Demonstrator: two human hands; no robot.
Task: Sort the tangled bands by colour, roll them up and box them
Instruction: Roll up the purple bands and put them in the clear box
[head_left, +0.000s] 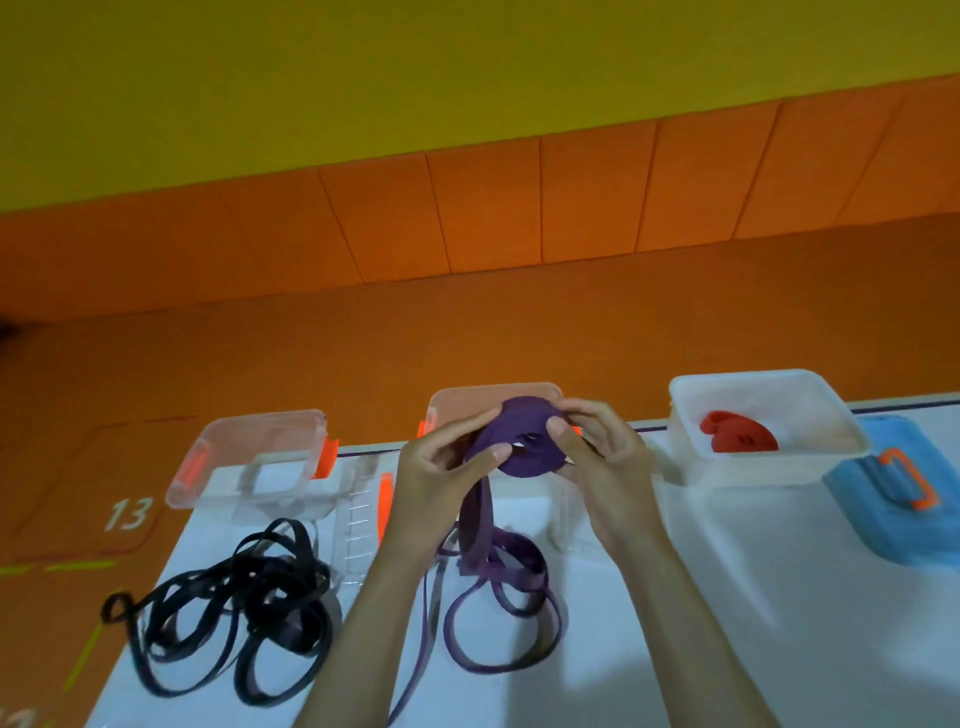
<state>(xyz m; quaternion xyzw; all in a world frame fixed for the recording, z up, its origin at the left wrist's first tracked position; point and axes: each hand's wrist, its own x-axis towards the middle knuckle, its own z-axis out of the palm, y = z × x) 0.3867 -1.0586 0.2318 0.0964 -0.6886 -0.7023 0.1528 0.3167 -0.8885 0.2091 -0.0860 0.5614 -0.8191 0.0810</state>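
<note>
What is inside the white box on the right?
The white box holds one rolled red band. Its near wall hides the roll's underside and the floor beside it.

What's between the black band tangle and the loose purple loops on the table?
Head view: the left forearm crosses that gap over the white table, with the black tangle on its left and the purple band loops on its right.
</note>
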